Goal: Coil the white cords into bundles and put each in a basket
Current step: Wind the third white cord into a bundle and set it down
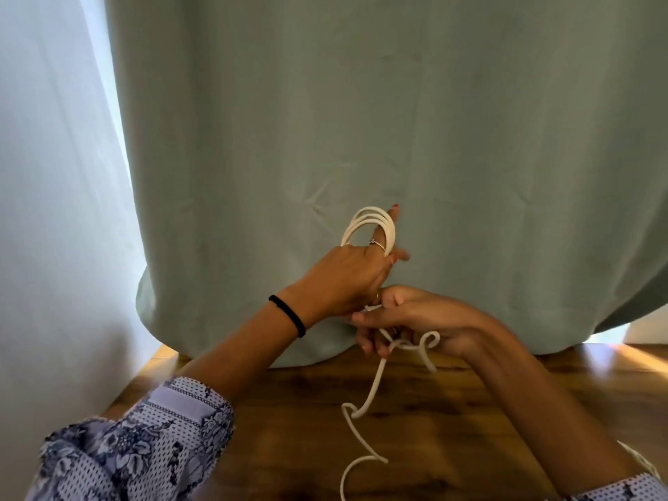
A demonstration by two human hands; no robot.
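A white cord [374, 386] runs up from the wooden table to both hands. Several loops of it [365, 220] are wound around the raised fingers of my left hand [352, 269], which is held upright above the table with fingers mostly straight. Just below and to the right, my right hand [408, 320] pinches the cord close to the left palm. The loose tail hangs from the right hand, curls by the wrist and trails down over the table toward the bottom edge of the view. No basket is in view.
A pale green curtain [397, 121] hangs right behind the hands and reaches the wooden table [452, 410]. A lighter sheer curtain [54, 175] fills the left side. Another bit of white cord [639, 461] shows at the lower right beside my right forearm.
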